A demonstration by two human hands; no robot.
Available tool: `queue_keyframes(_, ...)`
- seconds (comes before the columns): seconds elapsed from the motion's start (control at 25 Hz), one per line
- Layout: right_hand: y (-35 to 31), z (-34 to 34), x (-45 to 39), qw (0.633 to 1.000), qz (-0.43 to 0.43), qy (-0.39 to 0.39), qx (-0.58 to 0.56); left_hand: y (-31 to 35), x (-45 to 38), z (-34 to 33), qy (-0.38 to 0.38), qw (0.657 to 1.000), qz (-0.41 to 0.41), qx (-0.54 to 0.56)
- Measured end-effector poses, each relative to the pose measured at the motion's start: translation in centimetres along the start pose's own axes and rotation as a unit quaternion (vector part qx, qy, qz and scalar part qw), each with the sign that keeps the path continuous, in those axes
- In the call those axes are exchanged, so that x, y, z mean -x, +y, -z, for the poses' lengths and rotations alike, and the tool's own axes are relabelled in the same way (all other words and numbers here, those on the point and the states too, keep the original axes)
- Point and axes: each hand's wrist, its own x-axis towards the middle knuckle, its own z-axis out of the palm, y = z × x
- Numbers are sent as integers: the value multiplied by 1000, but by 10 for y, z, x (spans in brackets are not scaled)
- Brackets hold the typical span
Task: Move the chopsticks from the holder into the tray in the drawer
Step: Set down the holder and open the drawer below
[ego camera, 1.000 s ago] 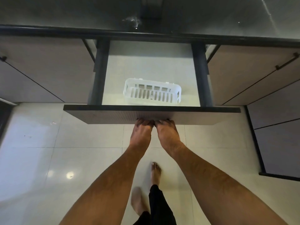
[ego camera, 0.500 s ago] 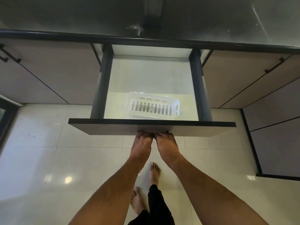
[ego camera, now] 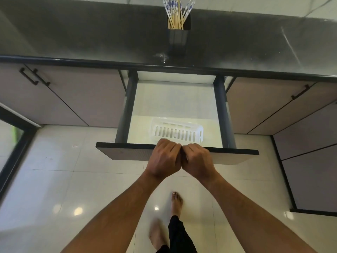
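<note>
The drawer (ego camera: 176, 154) now stands further out, both curled hands, left hand (ego camera: 164, 159) and right hand (ego camera: 197, 159), touching at its front edge, holding nothing visible, tray (ego camera: 176, 133) just beyond them.

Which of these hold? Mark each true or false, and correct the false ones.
1. The chopsticks stand in the holder on the countertop. True.
2. The drawer is shut. False: it is pulled out.
3. The white tray lies inside the drawer. True.
4. The tray holds chopsticks. False: none show in it.
5. The left hand and right hand touch at the drawer's front edge. True.
</note>
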Motion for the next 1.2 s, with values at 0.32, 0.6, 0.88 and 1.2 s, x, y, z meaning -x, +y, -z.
queue_keyframes(0.32, 50, 8, -74, 974, -224, -10, -12, -49, -57, 0, 1, 935, 352, 35)
queue_keyframes(0.6, 108, -32, -84, 897, -408, -161, -59, -114, -74, -38, -75, 810, 577, 80)
queue_keyframes(0.88, 134, -52, -90, 879, -431, -197, -46, -139, -78, -69, -131, 794, 590, 62)
queue_keyframes(1.2, 144, -54, -109, 892, -404, -202, -37, -138, -76, -70, -132, 786, 602, 42)
